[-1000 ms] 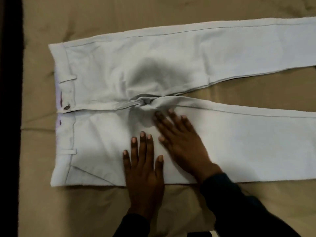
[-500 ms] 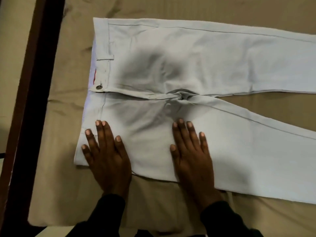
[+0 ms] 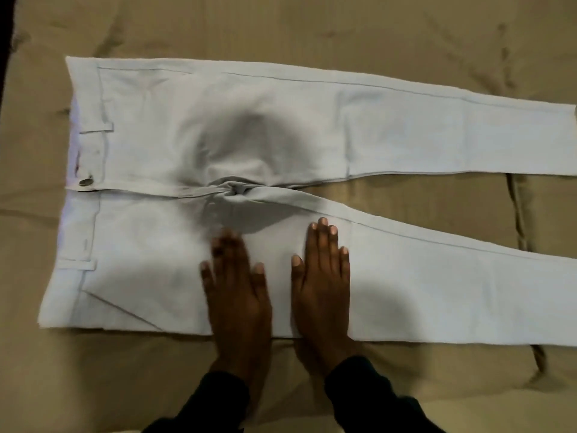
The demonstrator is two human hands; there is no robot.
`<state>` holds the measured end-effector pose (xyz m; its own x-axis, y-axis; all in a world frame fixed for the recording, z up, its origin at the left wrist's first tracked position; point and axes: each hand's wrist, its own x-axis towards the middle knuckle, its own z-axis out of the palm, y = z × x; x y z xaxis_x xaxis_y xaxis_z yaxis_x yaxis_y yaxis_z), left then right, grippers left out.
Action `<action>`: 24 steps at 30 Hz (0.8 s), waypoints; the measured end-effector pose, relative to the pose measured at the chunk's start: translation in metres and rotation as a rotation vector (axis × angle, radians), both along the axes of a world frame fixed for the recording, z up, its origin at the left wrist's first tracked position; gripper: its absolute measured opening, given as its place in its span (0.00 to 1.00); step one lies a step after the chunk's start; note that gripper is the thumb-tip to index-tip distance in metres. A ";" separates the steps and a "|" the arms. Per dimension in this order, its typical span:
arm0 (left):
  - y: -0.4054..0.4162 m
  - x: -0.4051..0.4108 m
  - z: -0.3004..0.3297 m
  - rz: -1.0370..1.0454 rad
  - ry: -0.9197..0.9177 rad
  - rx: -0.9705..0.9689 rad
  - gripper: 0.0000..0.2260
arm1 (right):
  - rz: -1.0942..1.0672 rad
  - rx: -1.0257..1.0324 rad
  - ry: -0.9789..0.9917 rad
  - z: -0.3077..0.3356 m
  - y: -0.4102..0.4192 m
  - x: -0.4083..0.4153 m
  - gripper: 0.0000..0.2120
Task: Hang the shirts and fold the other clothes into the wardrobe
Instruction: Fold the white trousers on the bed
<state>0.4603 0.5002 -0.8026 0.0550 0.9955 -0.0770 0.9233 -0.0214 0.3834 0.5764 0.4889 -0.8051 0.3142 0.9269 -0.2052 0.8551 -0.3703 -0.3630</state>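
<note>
Tan bedsheet (image 3: pixel 406 32) fills frame; pale trousers (image 3: pixel 218 120) lie flat, unfolded. Left hand (image 3: pixel 237 295) & right hand (image 3: pixel 321 285) press lower leg, fingers straight, together. Folding, wardrobe still to do.

Bed: a tan sheet (image 3: pixel 343 29) is lying creased across it.
Left edge: a dark strip (image 3: pixel 4 42) is showing.

Dim, warm indoor light; you get a soft picture overall, with low sharpness. Your head throws a round grey shadow onto the pale trousers (image 3: pixel 281 126) near the crotch seam. Your left hand (image 3: pixel 237 295) is smeared at the fingertips by motion blur; your right hand (image 3: pixel 321 285) reads sharper. The bedsheet (image 3: pixel 406 32) darkens toward the far-left edge. No glare.
</note>
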 end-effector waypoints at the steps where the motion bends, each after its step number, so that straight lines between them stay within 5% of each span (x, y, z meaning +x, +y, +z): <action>1: -0.007 0.022 -0.003 -0.155 -0.007 -0.005 0.26 | 0.034 0.013 0.013 0.001 -0.005 0.013 0.27; 3: -0.015 0.056 -0.014 -0.282 0.028 -0.014 0.25 | 0.083 0.022 -0.048 -0.006 -0.025 0.058 0.27; 8: -0.028 0.105 -0.015 -0.084 0.069 -0.052 0.27 | -0.024 0.011 -0.073 -0.012 -0.061 0.135 0.28; 11: -0.036 0.128 -0.019 -0.235 0.089 -0.007 0.27 | 0.101 0.035 -0.078 -0.012 -0.074 0.157 0.28; 15: -0.036 0.131 -0.018 -0.222 0.155 0.028 0.27 | -0.225 -0.040 -0.203 -0.004 -0.098 0.231 0.27; 18: -0.039 0.146 -0.003 -0.136 0.109 -0.004 0.27 | -0.235 0.021 -0.128 0.008 -0.112 0.238 0.26; 20: -0.045 0.162 0.016 0.074 0.017 0.011 0.27 | -0.441 0.109 -0.048 0.024 -0.118 0.237 0.21; 24: -0.041 0.168 0.047 1.166 -0.312 -0.239 0.35 | -1.288 0.035 0.319 0.043 -0.128 0.238 0.17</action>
<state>0.6282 0.4589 -0.7555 -0.8088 0.4241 -0.4073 0.2111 0.8559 0.4720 0.8145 0.3611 -0.7625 0.9092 0.0112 -0.4162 -0.2218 -0.8330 -0.5069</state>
